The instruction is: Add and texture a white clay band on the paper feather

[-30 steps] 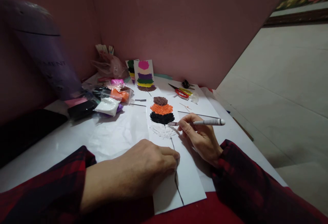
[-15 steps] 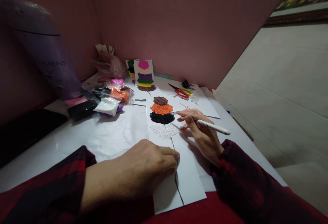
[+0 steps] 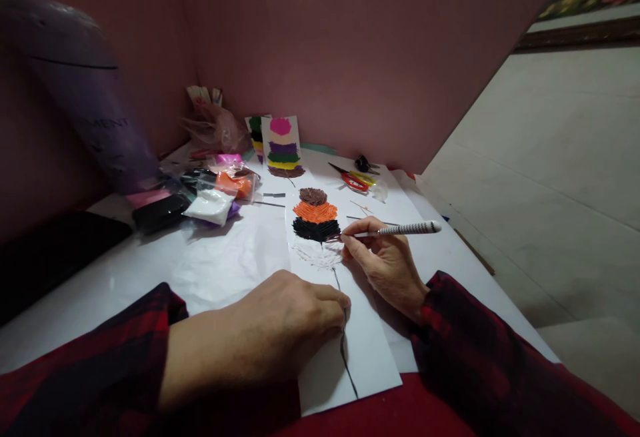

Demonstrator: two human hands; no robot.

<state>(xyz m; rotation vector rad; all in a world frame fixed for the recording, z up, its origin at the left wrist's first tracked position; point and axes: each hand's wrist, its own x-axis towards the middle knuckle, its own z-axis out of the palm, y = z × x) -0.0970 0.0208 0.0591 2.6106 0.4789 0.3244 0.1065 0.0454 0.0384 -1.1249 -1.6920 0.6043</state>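
A white paper strip [image 3: 370, 350] lies on the table, bearing textured bands: brown on top, then an orange band [image 3: 316, 212], a black band [image 3: 316, 229] and a white band [image 3: 316, 254], with a dark wavy line below. My right hand [image 3: 383, 254] pinches a thin tool with a patterned white handle [image 3: 413, 228]; its tip is at the black band's lower right edge, above the white one. My left hand [image 3: 295, 324] rests on the strip's lower part, fingers curled together beside the dark line; what its fingertips hold, if anything, is hidden.
Bagged clay packs [image 3: 210, 207] lie at the left, near a purple bottle-shaped object [image 3: 95, 97]. Behind the strip stands a card with coloured bands [image 3: 283, 147]. Red-handled scissors [image 3: 354, 181] lie at the back right. A black object [image 3: 60, 250] lies far left.
My right hand has moved slightly down and left, taking the tool tip from the black band's upper right to its lower right edge; the handle tilts more level. My left hand stays put.
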